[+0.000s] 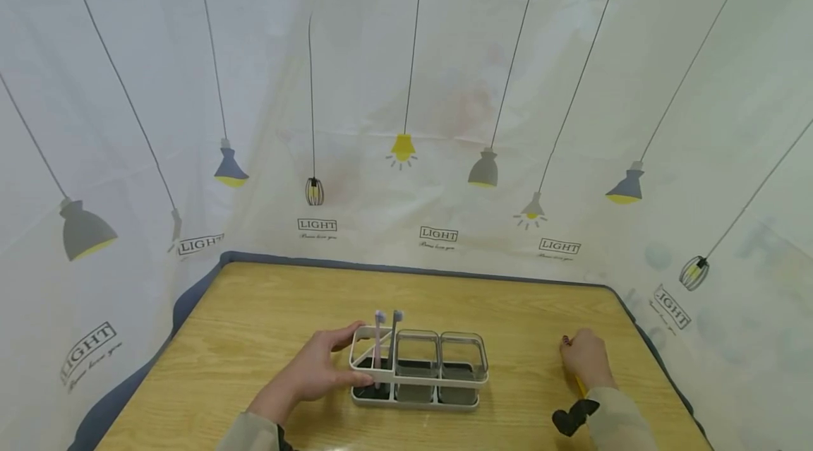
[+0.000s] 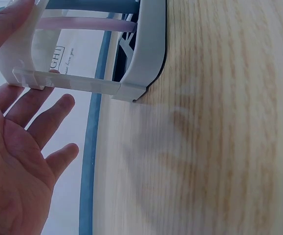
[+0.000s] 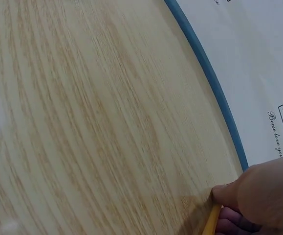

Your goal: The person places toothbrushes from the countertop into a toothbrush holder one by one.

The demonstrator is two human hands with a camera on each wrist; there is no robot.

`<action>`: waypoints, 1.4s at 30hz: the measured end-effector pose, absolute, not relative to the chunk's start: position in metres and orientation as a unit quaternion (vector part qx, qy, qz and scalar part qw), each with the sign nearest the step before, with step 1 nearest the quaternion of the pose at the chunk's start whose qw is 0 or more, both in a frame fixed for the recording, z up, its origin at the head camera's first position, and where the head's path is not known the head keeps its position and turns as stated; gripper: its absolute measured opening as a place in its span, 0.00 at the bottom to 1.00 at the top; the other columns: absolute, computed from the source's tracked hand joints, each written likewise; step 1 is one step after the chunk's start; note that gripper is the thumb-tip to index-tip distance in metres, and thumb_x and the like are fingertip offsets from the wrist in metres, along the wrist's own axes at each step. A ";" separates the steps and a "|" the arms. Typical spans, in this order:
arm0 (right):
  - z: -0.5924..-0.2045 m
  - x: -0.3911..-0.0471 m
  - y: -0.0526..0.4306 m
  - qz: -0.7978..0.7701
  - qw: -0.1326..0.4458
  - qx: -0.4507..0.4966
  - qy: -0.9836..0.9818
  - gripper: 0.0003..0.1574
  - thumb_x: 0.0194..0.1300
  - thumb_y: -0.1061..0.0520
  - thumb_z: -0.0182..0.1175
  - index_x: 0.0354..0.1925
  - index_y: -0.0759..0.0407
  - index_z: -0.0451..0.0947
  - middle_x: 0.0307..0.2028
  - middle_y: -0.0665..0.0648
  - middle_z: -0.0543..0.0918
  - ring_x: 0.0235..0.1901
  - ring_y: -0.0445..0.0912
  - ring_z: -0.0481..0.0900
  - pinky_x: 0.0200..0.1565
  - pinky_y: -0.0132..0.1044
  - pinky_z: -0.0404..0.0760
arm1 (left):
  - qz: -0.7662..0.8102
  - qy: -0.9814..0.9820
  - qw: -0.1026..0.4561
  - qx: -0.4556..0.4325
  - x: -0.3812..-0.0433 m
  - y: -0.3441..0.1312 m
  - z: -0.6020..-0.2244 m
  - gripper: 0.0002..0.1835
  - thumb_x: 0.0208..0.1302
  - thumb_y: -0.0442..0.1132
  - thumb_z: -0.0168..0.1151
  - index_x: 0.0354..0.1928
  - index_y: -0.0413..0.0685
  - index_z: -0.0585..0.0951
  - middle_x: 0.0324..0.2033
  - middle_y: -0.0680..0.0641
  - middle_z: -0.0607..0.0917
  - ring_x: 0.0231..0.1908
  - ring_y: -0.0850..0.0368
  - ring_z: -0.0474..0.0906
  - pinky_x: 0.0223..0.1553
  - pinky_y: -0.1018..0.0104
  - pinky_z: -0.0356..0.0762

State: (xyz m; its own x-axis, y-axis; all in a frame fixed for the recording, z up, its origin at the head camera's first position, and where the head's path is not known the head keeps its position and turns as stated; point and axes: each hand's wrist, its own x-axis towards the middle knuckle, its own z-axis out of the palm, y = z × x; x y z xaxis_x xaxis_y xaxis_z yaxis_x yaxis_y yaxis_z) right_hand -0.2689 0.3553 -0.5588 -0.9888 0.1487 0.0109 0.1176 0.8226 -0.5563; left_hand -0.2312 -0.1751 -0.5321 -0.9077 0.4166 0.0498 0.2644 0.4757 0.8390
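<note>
My left hand [image 1: 315,368] holds the left end of a white toothbrush rack [image 1: 438,382], thumb at the front rail and fingers behind. In the left wrist view the other fingers are spread beside the rack's end. A pink toothbrush [image 1: 377,345] and a dark blue-grey toothbrush [image 1: 392,346] stand in its left compartments, heads up. Two clear cups, a middle cup [image 1: 416,393] and a right cup [image 1: 449,394], sit in the rack. Off to the right, my right hand [image 1: 587,358] pinches a thin yellow stick-like thing [image 3: 212,220], mostly hidden by the hand; its kind I cannot tell.
The rack stands on a wood-grain table [image 1: 273,303] with a blue-grey edge [image 1: 381,268]. A white sheet [image 1: 362,84] printed with lamps and lettering rises behind and at both sides. A black strap [image 1: 574,417] is on the right wrist.
</note>
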 end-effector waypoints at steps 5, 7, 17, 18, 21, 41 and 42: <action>-0.560 -0.269 0.356 0.285 0.024 -0.075 -0.955 0.32 0.77 0.61 0.54 0.12 0.55 0.64 0.09 0.46 0.62 0.11 0.41 0.61 0.18 0.33 0.63 | 0.475 0.854 0.082 0.195 -0.232 -0.175 -0.532 0.58 0.52 0.60 0.83 0.80 0.43 0.67 0.76 0.42 0.69 0.71 0.36 0.70 0.71 0.32 0.63; -0.559 -0.267 0.357 0.277 0.023 -0.076 -0.958 0.31 0.75 0.61 0.55 0.13 0.56 0.65 0.10 0.47 0.63 0.12 0.42 0.63 0.19 0.34 0.64 | 0.474 0.855 0.083 0.195 -0.232 -0.175 -0.531 0.58 0.53 0.60 0.83 0.80 0.43 0.67 0.76 0.42 0.69 0.71 0.36 0.70 0.71 0.32 0.63; -0.542 -0.256 0.356 0.259 -0.032 -0.091 -0.961 0.16 0.69 0.61 0.62 0.29 0.69 0.69 0.23 0.61 0.75 0.22 0.51 0.73 0.25 0.39 0.74 | 0.471 0.858 0.081 0.188 -0.230 -0.176 -0.528 0.58 0.52 0.61 0.83 0.79 0.42 0.67 0.76 0.41 0.69 0.71 0.35 0.70 0.71 0.33 0.64; -0.541 -0.255 0.356 0.261 -0.036 -0.092 -0.960 0.15 0.70 0.62 0.61 0.29 0.69 0.69 0.23 0.61 0.75 0.21 0.51 0.73 0.25 0.39 0.74 | 0.470 0.859 0.081 0.188 -0.230 -0.176 -0.528 0.58 0.52 0.61 0.83 0.79 0.43 0.67 0.76 0.41 0.69 0.71 0.35 0.70 0.71 0.33 0.64; -0.541 -0.252 0.354 0.269 -0.042 -0.092 -0.958 0.15 0.71 0.63 0.60 0.29 0.69 0.70 0.23 0.60 0.75 0.20 0.50 0.73 0.23 0.38 0.73 | 0.469 0.859 0.082 0.187 -0.230 -0.176 -0.528 0.58 0.52 0.61 0.83 0.80 0.43 0.67 0.76 0.42 0.69 0.71 0.36 0.70 0.71 0.33 0.64; -0.504 -0.256 0.344 0.306 0.068 -0.057 -0.948 0.18 0.78 0.61 0.56 0.43 0.78 0.82 0.31 0.64 0.84 0.28 0.51 0.79 0.31 0.44 0.81 | 0.472 0.858 0.087 0.184 -0.230 -0.173 -0.529 0.58 0.52 0.61 0.83 0.80 0.43 0.67 0.76 0.43 0.70 0.71 0.35 0.70 0.71 0.32 0.62; -0.502 -0.255 0.342 0.309 0.079 -0.056 -0.946 0.19 0.78 0.60 0.56 0.46 0.79 0.82 0.34 0.65 0.84 0.31 0.53 0.80 0.34 0.46 0.82 | 0.472 0.858 0.087 0.183 -0.230 -0.173 -0.529 0.58 0.52 0.61 0.83 0.80 0.43 0.67 0.76 0.43 0.70 0.71 0.35 0.70 0.71 0.31 0.62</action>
State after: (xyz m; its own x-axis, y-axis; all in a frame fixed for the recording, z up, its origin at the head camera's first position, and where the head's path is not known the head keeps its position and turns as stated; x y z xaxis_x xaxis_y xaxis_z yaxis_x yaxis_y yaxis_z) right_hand -0.2547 0.3417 -0.5020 -0.9811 0.1554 0.1155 0.0571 0.8025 -0.5940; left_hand -0.2305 -0.1731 -0.5288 -0.9178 0.3964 0.0233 0.2317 0.4869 0.8422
